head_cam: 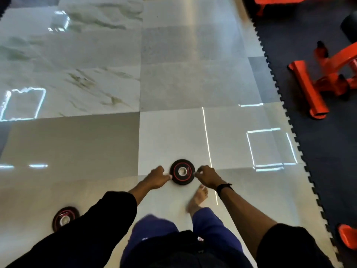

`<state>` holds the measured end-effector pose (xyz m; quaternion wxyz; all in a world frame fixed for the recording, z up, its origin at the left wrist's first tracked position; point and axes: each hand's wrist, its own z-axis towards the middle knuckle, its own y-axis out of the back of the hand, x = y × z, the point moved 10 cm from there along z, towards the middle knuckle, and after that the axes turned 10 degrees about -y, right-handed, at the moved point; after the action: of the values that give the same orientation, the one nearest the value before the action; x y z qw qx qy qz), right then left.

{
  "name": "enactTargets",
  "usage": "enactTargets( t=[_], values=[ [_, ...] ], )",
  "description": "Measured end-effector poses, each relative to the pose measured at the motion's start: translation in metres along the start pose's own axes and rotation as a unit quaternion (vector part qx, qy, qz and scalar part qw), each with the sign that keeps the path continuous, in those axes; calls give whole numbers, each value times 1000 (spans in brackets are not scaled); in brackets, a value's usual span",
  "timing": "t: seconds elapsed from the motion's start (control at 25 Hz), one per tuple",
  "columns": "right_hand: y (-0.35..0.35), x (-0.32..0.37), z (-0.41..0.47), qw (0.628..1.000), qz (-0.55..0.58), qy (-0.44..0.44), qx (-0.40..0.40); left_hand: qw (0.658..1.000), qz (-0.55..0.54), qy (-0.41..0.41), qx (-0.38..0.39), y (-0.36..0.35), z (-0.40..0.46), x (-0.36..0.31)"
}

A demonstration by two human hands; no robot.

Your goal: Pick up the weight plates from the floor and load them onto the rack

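Small black weight plate (182, 172) w/ red ring and pale hub lies flat on the glossy floor tiles (77, 144), lower centre of frame, just ahead of a bare foot (198, 199). Left hand (157, 177) comes in from the plate's left, fingertips at its rim; right hand (207, 176), black wristband (224, 187) behind it, meets the rim on the opposite side. Both sets of fingers look curled onto the edge, so each hand seems to be pinching the plate, though blur hides whether it has left the floor.

Step in hand, prob.: getting the first plate up. To do it well: hook fingertips under the rim on both sides, tip one edge up first since it sits flush on slick tile, lift level, keep toes back from under it.

2nd weight plate (64, 219), same look, sits at lower left, well apart, partly behind the left sleeve; not yet touched.

Orange equipment frame (309, 88) stands on the dark foam mat (318, 151) at right edge; can't tell if it's the rack. No plates visible on it, and no bins or trays in view.
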<state>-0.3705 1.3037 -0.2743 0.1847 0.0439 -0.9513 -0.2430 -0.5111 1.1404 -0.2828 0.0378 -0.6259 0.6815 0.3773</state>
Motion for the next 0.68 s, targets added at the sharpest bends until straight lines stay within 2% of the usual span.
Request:
enactTargets(
  t=[0.12,0.2,0.28,0.4,0.52,0.6,0.68],
  values=[
    [7,-6,39,999,12,-43,2,999,-22,28,-3,-14,49,-1],
    [-5,-15,73,996,35,-76,12,998,-13,61,-3,-39,91,21],
    [-25,-26,118,994,64,-92,2,998,39,55,0,-80,149,63],
    [-85,-66,238,988,78,-130,-29,988,146,45,0,-137,269,141],
    [-158,-114,351,975,68,-211,-29,961,258,100,-18,-159,363,196],
    [-196,-133,416,969,65,-238,-21,967,226,119,-7,-178,412,213],
    [-222,-144,473,965,69,-249,-36,984,121,132,-4,-215,460,229]
  ],
)
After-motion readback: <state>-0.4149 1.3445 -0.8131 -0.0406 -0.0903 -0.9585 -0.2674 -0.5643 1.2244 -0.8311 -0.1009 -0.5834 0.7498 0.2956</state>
